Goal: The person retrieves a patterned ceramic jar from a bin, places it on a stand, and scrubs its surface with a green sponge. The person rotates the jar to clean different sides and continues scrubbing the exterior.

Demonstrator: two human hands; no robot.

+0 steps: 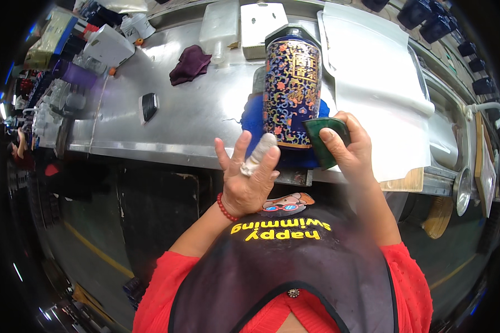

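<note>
A dark blue bottle [292, 91] patterned with coloured flowers and gold lettering is at the near side of the metal worktop, its neck pointing away from me. Under and beside it shows a bright blue cloth or pad [252, 115]. My right hand [350, 145] pinches a flat dark green scraper-like piece [323, 145], thumb on top, against or very close to the bottle's lower right side. My left hand [245, 180] is open at the bottle's lower left, fingers spread. A white cover wraps one finger. Whether its fingertips touch the bottle cannot be made out.
White sheeting [375, 94] covers the right side of the worktop. A purple cloth [190, 65], a small black-and-white block [148, 106] and a clear plastic container [219, 28] lie left and behind. Further left stand a white jug [110, 47] and a purple cylinder [75, 74]. A tap [491, 111] is far right.
</note>
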